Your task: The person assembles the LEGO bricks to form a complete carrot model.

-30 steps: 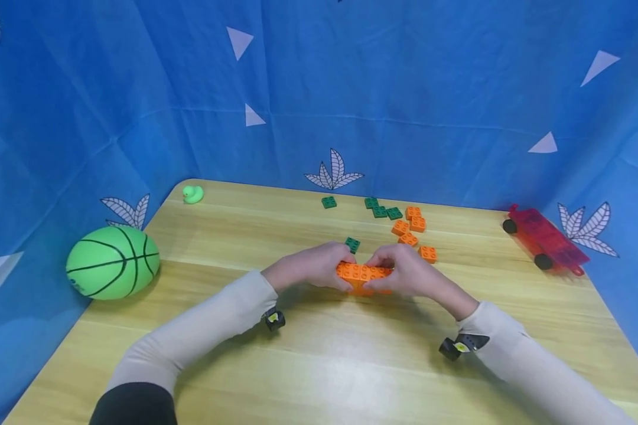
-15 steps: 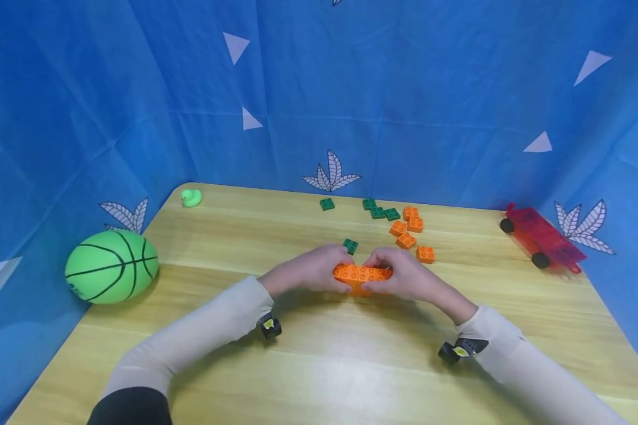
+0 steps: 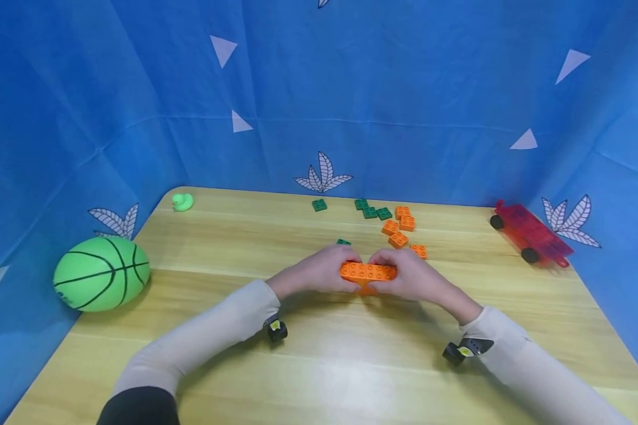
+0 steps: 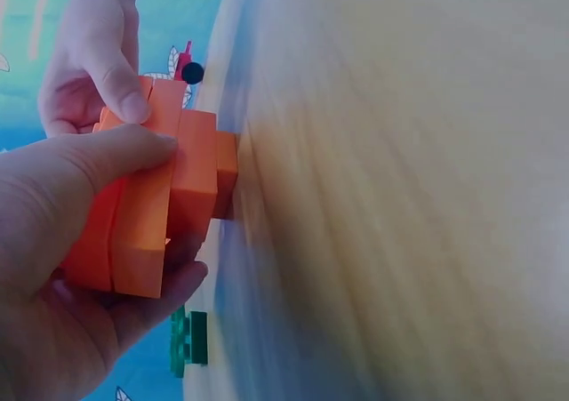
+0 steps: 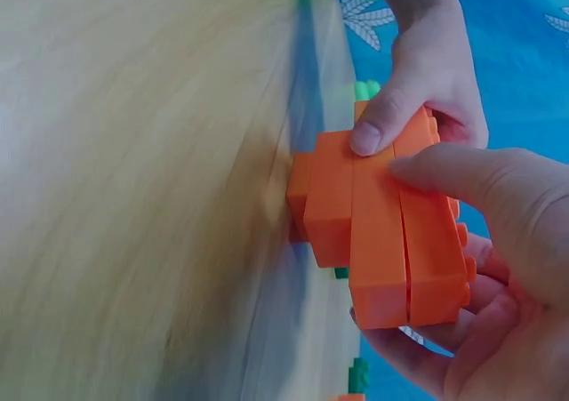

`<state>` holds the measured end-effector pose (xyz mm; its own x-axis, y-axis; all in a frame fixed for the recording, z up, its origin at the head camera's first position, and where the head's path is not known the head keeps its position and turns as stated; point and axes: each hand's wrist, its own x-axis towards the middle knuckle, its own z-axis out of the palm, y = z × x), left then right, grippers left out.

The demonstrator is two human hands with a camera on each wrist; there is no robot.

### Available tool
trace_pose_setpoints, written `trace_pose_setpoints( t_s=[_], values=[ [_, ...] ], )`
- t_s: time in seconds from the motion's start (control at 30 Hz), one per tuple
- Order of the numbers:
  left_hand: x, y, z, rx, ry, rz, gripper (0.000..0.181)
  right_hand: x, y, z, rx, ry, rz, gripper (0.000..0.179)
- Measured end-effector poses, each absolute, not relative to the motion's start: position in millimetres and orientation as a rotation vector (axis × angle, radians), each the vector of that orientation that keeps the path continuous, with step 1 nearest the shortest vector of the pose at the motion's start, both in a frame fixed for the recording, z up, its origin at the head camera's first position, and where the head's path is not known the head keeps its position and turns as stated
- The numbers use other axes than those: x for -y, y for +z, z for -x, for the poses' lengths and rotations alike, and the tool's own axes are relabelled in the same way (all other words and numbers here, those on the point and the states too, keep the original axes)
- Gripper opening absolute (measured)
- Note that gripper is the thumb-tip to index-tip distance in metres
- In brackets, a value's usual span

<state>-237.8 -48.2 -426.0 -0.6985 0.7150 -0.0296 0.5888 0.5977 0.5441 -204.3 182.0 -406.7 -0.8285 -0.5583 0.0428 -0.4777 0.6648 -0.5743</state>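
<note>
A stepped stack of orange toy building bricks (image 3: pixel 368 271), studs upward, stands between my hands near the table's middle. Its layers get narrower toward the bottom, as the left wrist view shows. My left hand (image 3: pixel 326 268) grips its left end, thumb on the near side. The right end is held by my right hand (image 3: pixel 409 274), also with the thumb in front. In the right wrist view both thumbs press the stack's flat side (image 5: pixel 378 232), close together. A green brick (image 3: pixel 344 241) behind the left hand is mostly hidden.
Loose orange bricks (image 3: pixel 398 239) and flat green bricks (image 3: pixel 370 212) lie behind the hands. A green ball (image 3: pixel 102 273) sits at left, a small green duck (image 3: pixel 182 202) at the far left corner. At right is a red wheeled toy (image 3: pixel 531 233). Blue cloth (image 3: pixel 298 88) surrounds the table.
The head view has shifted a little. Relative to the table, both hands and the stack moved slightly right and away, covering more of the green brick and of one orange brick. Both grips stay.
</note>
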Motion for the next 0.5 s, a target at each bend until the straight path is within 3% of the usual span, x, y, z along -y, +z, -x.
trace_pose_setpoints(
  t_s=[0.27, 0.5],
  values=[
    [49, -425, 241, -2.57, 0.758, -1.07, 0.041, -204, -399, 225, -2.6, -0.926, 0.83, 0.038],
    [52, -423, 239, -2.546, 0.75, -1.043, 0.043, -248, -385, 259, -2.779, -0.757, 0.596, 0.037]
  ],
)
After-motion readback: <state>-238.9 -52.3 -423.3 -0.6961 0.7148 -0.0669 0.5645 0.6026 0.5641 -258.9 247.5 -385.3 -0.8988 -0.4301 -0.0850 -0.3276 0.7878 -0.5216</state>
